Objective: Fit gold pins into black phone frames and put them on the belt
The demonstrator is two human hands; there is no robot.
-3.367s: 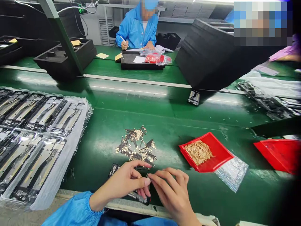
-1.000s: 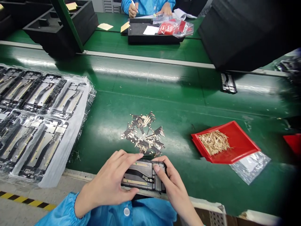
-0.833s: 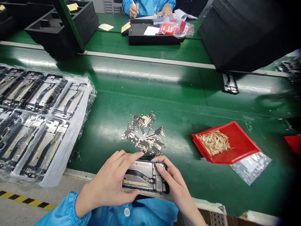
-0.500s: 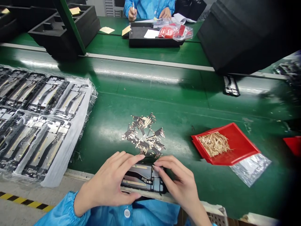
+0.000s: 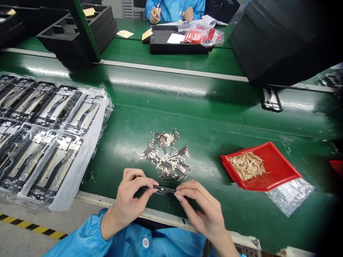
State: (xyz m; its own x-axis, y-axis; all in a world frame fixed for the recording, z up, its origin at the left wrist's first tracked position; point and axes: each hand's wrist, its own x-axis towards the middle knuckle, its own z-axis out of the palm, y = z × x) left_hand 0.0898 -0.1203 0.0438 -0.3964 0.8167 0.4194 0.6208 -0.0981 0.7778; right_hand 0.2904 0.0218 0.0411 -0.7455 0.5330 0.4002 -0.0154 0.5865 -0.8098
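A dark phone frame is held up on edge near the front of the bench, so only its narrow side shows. My left hand pinches its left end between thumb and fingers. At the other end, the fingertips of my right hand are closed on the frame's corner. Just beyond lies a loose pile of small dark strips with pale ends. To the right, a red scoop-shaped tray carries a heap of thin tan strips.
Clear plastic trays of phone frames stand at left. A clear bag lies under the red tray. Another phone frame is at the back right by a large black box. Across the bench sits a co-worker holding a pen.
The phone frame has been tipped from lying face up to standing on edge. My left hand has shifted from spanning its body to pinching its end. The view has moved slightly.
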